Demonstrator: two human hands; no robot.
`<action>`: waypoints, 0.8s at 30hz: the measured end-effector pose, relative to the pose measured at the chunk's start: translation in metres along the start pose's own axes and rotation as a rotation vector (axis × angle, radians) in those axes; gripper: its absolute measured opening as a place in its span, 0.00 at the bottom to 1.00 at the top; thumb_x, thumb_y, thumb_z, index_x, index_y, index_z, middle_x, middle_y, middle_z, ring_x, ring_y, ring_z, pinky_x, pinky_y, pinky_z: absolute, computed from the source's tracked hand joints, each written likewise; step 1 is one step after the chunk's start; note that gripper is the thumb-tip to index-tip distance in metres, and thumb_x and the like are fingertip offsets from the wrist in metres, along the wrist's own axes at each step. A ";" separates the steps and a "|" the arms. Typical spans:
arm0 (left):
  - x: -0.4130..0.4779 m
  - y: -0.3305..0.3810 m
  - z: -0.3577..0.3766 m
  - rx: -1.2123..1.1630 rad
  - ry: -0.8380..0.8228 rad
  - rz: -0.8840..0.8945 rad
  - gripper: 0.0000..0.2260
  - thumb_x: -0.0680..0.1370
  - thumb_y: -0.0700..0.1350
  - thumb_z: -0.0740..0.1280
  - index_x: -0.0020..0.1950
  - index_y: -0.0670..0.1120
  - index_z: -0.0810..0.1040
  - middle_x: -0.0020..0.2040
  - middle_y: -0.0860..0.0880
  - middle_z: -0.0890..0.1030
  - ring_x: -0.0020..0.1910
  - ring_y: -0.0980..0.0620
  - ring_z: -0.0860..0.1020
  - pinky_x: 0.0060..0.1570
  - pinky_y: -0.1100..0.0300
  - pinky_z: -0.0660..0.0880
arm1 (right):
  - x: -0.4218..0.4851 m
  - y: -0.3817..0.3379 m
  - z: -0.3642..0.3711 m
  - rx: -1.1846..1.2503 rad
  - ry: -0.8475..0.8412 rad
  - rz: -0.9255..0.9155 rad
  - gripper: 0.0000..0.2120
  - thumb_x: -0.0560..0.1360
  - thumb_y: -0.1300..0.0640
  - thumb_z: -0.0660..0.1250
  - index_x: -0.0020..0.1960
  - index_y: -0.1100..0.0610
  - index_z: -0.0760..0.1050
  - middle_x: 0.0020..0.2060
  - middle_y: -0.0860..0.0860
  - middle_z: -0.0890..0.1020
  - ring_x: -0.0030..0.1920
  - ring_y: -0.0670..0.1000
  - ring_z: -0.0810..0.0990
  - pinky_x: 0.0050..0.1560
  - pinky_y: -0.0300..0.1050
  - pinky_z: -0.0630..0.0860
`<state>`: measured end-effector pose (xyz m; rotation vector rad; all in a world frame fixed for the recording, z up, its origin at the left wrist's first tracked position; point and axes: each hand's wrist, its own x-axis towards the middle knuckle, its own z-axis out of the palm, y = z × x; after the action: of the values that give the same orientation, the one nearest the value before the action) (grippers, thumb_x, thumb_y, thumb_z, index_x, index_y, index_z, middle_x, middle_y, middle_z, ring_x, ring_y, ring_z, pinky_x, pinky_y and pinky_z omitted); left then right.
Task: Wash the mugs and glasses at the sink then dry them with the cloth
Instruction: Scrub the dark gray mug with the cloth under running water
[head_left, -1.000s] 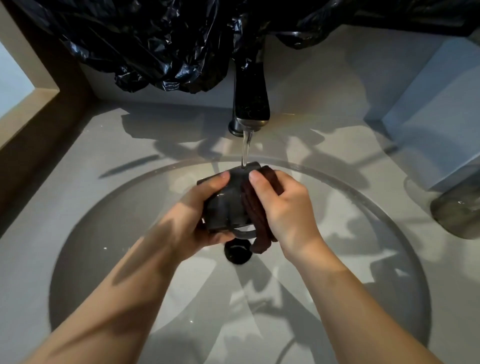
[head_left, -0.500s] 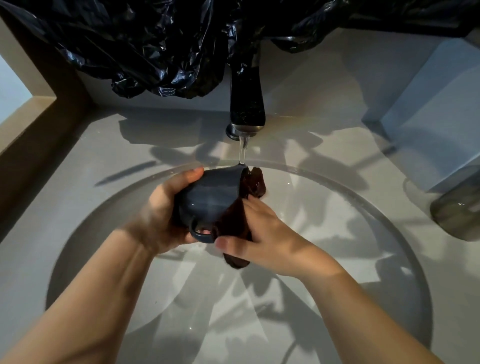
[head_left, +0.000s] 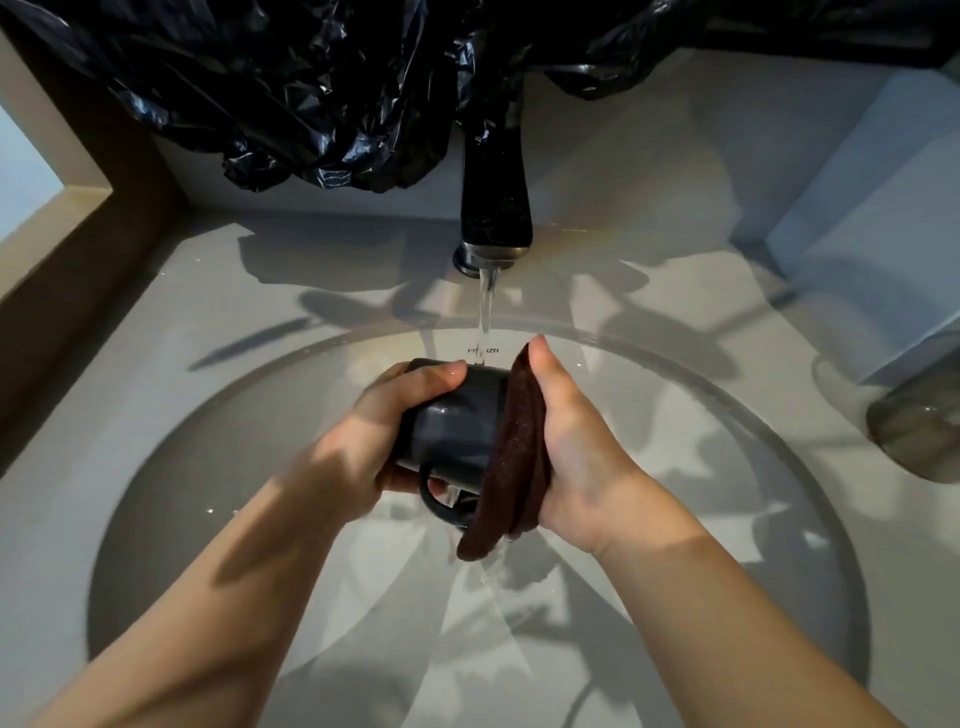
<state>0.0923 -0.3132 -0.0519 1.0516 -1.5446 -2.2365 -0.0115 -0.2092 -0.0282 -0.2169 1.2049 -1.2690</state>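
A dark blue mug (head_left: 457, 431) lies on its side over the round sink basin (head_left: 727, 519), its handle pointing down toward me. My left hand (head_left: 374, 441) grips the mug's body, thumb on top. My right hand (head_left: 576, 441) presses a dark brown cloth (head_left: 519, 457) against the mug's right end. Water runs from the black tap (head_left: 496, 208) onto the top of the mug and drips off the cloth into the basin.
Crumpled black plastic (head_left: 311, 93) hangs over the wall behind the tap. A grey glass (head_left: 919, 421) lies at the right edge of the counter beside a pale box (head_left: 872, 234). A wooden ledge (head_left: 62, 218) borders the left side.
The mug has turned so its handle faces down toward me. My right hand has risen from under the mug to its right end, pressing the cloth flat there.
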 end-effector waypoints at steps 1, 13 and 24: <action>0.000 0.001 0.001 -0.015 -0.001 -0.007 0.25 0.60 0.56 0.69 0.53 0.46 0.77 0.33 0.48 0.81 0.29 0.52 0.80 0.23 0.62 0.73 | 0.000 0.000 -0.002 -0.050 -0.004 -0.031 0.34 0.70 0.31 0.58 0.61 0.56 0.77 0.52 0.58 0.84 0.53 0.58 0.82 0.57 0.54 0.77; -0.006 0.004 -0.003 -0.087 0.042 0.052 0.22 0.63 0.59 0.68 0.48 0.44 0.79 0.36 0.46 0.83 0.33 0.48 0.82 0.35 0.55 0.77 | -0.001 0.007 -0.002 -0.587 -0.111 -0.247 0.18 0.64 0.35 0.71 0.49 0.43 0.77 0.53 0.54 0.83 0.57 0.57 0.80 0.58 0.51 0.75; -0.009 0.000 0.006 0.199 0.122 0.454 0.15 0.63 0.65 0.64 0.47 0.66 0.77 0.45 0.57 0.81 0.45 0.57 0.80 0.40 0.64 0.77 | -0.002 -0.009 -0.009 0.172 -0.224 -0.132 0.17 0.67 0.53 0.65 0.50 0.61 0.82 0.47 0.60 0.84 0.45 0.55 0.84 0.49 0.47 0.81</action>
<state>0.0948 -0.3037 -0.0471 0.7676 -1.7674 -1.7148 -0.0237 -0.2059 -0.0247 -0.3077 0.8973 -1.4153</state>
